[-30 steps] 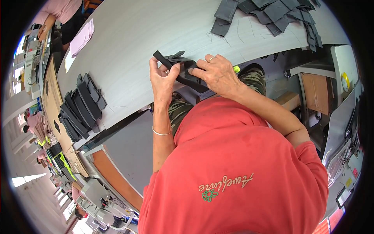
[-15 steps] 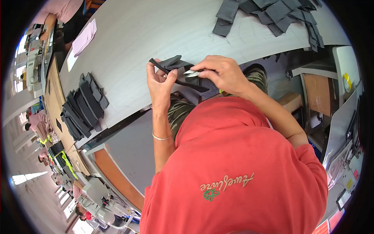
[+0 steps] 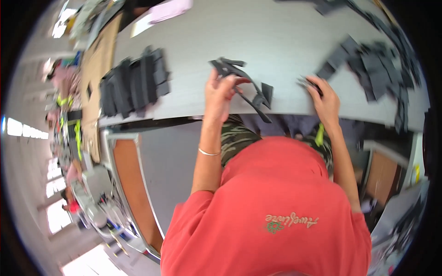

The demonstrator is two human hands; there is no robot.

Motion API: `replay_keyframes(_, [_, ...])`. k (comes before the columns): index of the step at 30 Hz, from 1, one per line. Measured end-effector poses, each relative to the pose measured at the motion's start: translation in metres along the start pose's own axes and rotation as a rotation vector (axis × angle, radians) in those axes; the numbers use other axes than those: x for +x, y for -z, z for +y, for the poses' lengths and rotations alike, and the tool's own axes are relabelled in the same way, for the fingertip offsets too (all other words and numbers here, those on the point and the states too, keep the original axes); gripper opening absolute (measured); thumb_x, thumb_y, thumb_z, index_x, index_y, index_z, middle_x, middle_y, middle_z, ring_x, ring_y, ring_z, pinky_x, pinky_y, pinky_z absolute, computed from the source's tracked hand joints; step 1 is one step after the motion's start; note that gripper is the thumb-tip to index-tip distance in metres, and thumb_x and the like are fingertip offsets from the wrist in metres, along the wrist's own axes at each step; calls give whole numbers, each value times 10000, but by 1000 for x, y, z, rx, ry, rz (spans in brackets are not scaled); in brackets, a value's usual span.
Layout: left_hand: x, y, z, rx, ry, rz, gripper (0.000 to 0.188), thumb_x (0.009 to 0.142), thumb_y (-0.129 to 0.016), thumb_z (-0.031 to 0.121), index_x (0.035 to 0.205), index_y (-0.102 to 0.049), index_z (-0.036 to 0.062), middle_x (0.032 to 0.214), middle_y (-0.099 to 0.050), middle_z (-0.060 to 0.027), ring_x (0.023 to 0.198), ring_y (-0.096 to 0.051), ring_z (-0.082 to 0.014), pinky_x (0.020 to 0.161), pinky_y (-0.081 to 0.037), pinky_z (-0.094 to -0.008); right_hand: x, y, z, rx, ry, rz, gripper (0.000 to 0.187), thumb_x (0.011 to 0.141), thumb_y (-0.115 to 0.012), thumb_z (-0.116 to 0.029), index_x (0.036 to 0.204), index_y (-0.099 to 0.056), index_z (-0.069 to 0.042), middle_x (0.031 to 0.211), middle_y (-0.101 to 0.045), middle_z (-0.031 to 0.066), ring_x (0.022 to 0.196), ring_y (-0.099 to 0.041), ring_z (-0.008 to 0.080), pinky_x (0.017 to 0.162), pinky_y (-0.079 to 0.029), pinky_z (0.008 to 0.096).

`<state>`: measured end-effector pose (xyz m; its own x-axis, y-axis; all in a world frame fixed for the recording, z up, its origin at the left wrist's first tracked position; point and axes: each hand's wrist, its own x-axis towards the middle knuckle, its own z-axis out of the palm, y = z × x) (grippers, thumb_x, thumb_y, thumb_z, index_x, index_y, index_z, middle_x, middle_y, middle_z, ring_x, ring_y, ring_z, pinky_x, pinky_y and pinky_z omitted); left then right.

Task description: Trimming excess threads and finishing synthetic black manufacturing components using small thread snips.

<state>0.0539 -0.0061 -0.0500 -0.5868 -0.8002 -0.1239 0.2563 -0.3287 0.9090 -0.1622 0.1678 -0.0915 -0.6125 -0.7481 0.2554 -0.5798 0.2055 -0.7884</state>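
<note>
Dark grey fabric strips (image 3: 251,82) hang from my left hand (image 3: 218,97), pinched between thumb and fingers above the table edge. Their loose ends dangle to the right, one of them reaching past the edge. My right hand (image 3: 328,103) is closed round small thread snips (image 3: 304,82), whose pale tips point to the left and look smeared by motion. Near those tips, on the right, lies a loose heap of dark grey fabric pieces (image 3: 375,71). To the left of my left hand, more dark fabric pieces (image 3: 133,83) overlap in a row.
The pale grey table (image 3: 271,32) spans the space before me. Pink sheets (image 3: 170,10) lie at its far left. A brown cardboard strip (image 3: 95,87) runs along the left side, beyond which are sewing machines and people. Under the table at right stands a brown board (image 3: 381,177).
My right hand has moved away to the right with the snips, leaving the strips. My left hand still holds them, now spread out more. The whole view has turned.
</note>
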Motion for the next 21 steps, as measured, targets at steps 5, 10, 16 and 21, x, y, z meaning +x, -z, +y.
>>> replay_keyframes(5, [29, 48, 44, 542, -329, 119, 551, 787, -711, 92, 1264, -478, -53, 1004, -636, -102, 808, -617, -121, 704, -497, -252, -6, -9, 2, -173, 52, 10, 204, 838, -610, -81, 1039, -641, -96, 870, -608, 69, 745, -591, 224, 667, -460, 316])
replay_keyframes(10, [44, 111, 146, 1449, -738, 592, 647, 712, -732, 171, 1266, -476, -44, 974, -581, -199, 905, -594, -338, 781, -485, -386, -8, -15, 0, -276, 168, 35, 204, 837, -605, -75, 1037, -638, -95, 858, -592, 84, 756, -588, 259, 671, -461, 337])
replay_keyframes(16, [95, 233, 171, 1837, -514, 1050, 745, 791, -683, 275, 1394, -316, 38, 1213, -494, -182, 1090, -514, -367, 888, -421, -513, -9, -22, 1, -414, 265, 92, 220, 841, -599, -92, 1058, -619, -116, 893, -576, 95, 788, -583, 317, 663, -458, 390])
replay_keyframes(21, [117, 280, 137, 1632, 97, 927, 897, 809, -587, 569, 1447, -231, 48, 1519, -170, -189, 1405, -126, -395, 1037, -83, -693, -5, -25, 4, -466, 274, 94, 214, 853, -585, -101, 1065, -612, -105, 897, -569, 105, 787, -579, 323, 663, -459, 395])
